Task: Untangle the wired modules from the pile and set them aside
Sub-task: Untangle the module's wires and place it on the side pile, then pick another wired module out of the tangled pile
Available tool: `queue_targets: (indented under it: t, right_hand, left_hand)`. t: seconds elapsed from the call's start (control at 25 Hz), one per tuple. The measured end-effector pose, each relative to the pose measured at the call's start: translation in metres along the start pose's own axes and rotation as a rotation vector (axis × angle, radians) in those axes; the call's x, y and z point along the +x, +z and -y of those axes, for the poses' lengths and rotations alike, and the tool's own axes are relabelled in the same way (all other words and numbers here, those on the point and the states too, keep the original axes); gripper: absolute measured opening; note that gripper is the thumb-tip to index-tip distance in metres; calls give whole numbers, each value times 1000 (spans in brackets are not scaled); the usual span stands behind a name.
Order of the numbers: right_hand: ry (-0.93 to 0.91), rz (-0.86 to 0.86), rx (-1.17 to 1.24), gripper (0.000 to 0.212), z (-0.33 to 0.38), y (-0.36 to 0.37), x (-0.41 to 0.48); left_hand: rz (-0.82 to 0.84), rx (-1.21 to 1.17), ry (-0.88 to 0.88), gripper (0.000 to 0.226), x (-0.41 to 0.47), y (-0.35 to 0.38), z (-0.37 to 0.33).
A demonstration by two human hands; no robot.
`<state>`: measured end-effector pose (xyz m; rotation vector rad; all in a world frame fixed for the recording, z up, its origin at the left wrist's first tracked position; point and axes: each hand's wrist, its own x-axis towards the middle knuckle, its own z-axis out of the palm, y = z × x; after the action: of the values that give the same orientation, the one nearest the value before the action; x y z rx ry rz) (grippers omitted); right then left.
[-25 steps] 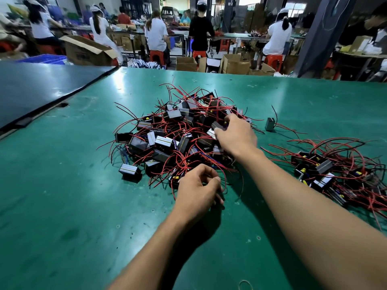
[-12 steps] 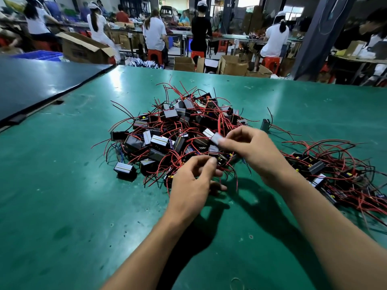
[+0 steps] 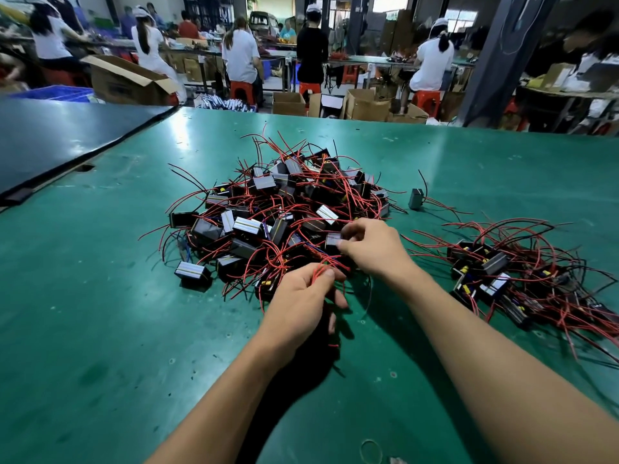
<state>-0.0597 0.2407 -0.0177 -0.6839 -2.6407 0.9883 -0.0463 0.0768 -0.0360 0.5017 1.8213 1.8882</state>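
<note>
Right now the right hand (image 3: 375, 249) pinches one black module (image 3: 333, 240) at the near edge of the tangled pile (image 3: 284, 209), while the left hand (image 3: 301, 306), just nearer, clamps a bunch of red wires (image 3: 320, 271). Best to hold those leads still and draw the module out slowly rightward, toward the sorted heap (image 3: 512, 279). Counts: two hands, two heaps, one stray module (image 3: 416, 198) beyond; the modules are too many to count.

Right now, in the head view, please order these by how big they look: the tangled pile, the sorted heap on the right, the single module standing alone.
1. The tangled pile.
2. The sorted heap, spread flatter and cut by the frame edge.
3. The single module, by far the smallest.
</note>
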Motion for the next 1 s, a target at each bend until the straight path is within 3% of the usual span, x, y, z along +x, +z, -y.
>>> queue_targets:
  t: [0.16, 0.36, 0.68, 0.84, 1.0]
  right_hand:
    - [-10, 91, -96, 61, 7, 11, 16]
    - [-89, -6, -152, 57, -1, 16, 8]
    - [-146, -108, 137, 46, -21, 2, 0]
    - [-60, -75, 559, 37, -21, -6, 0]
    - [-103, -106, 717, 49, -24, -7, -12]
  left_hand:
    - [47, 39, 3, 27, -5, 0, -2]
    - [18, 55, 64, 35, -6, -2, -2]
    - [-62, 34, 82, 39, -2, -8, 0]
    - [-78, 41, 77, 39, 0, -8, 3]
    - [-91, 50, 77, 39, 2, -9, 4]
